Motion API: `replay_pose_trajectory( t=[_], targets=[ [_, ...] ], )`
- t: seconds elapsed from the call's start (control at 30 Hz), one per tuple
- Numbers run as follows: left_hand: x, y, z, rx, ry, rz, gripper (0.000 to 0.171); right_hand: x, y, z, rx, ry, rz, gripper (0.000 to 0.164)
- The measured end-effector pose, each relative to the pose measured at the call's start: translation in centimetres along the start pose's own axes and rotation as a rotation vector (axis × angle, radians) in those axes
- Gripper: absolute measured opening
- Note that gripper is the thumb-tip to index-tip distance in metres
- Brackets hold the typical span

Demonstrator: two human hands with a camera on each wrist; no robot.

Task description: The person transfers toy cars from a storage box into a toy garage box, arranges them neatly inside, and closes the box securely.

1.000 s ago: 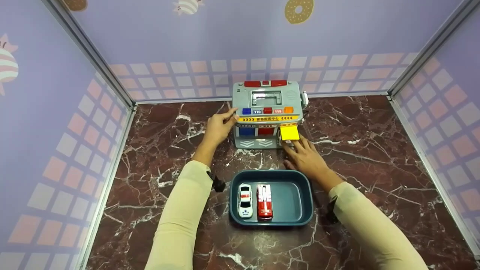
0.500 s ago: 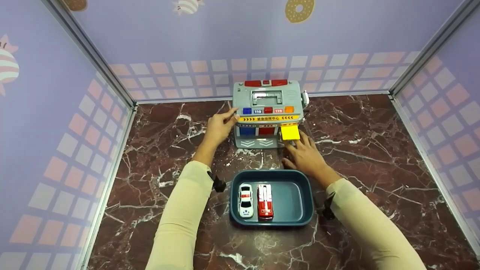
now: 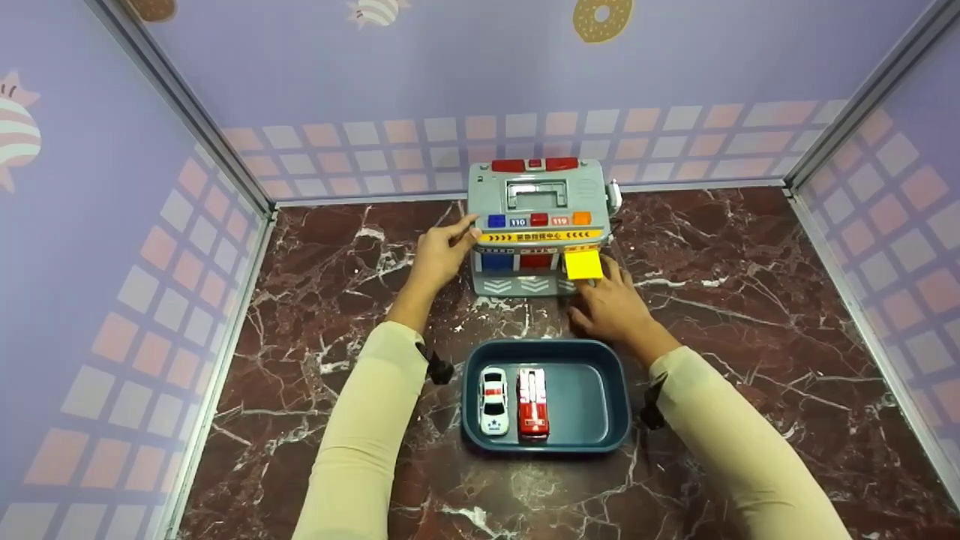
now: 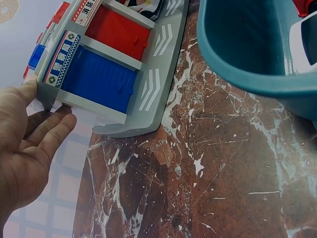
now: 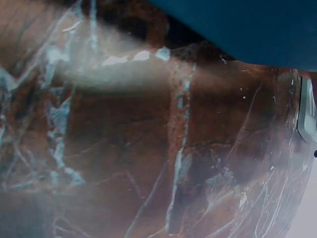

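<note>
A grey toy emergency station (image 3: 536,202) with blue, red and yellow garage doors stands against the back wall. My left hand (image 3: 439,255) holds its front left corner, thumb at the roof edge and fingers along the side in the left wrist view. The yellow door (image 3: 583,265) is raised. My right hand (image 3: 615,304) reaches under it, its foremost fingers hidden in the bay. Part of a white toy vehicle (image 4: 144,6) shows at that bay in the left wrist view. The blue door (image 4: 101,79) and red door (image 4: 119,33) are down.
A dark teal bin (image 3: 544,446) sits in front of the station, between the forearms. A white toy police car (image 3: 493,403) and a red toy fire truck (image 3: 532,405) lie in its left part. Patterned walls (image 3: 360,75) enclose the marbled surface (image 3: 337,300).
My right hand has moved slightly forward, its fingers further under the yellow door. The left hand keeps its hold at the station's corner.
</note>
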State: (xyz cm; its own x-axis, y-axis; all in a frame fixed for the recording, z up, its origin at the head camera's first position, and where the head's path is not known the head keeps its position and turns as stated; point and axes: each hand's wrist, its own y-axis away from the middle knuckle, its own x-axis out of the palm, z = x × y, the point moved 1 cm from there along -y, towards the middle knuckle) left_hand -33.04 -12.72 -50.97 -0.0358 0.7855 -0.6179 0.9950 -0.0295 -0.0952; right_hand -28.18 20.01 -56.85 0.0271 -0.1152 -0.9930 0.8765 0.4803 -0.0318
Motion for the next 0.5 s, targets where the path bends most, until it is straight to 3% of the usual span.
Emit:
replay_pose_trajectory(
  t=[0.3,0.5],
  targets=[
    [-0.03,-0.03,-0.29,-0.018,0.011,-0.001,0.041,-0.52,-0.70,-0.08,0.027,-0.032,0.047,0.056],
    [-0.01,-0.02,-0.06,-0.014,-0.006,0.001,0.041,-0.72,-1.03,-0.09,0.050,-0.047,0.065,0.063]
  ],
)
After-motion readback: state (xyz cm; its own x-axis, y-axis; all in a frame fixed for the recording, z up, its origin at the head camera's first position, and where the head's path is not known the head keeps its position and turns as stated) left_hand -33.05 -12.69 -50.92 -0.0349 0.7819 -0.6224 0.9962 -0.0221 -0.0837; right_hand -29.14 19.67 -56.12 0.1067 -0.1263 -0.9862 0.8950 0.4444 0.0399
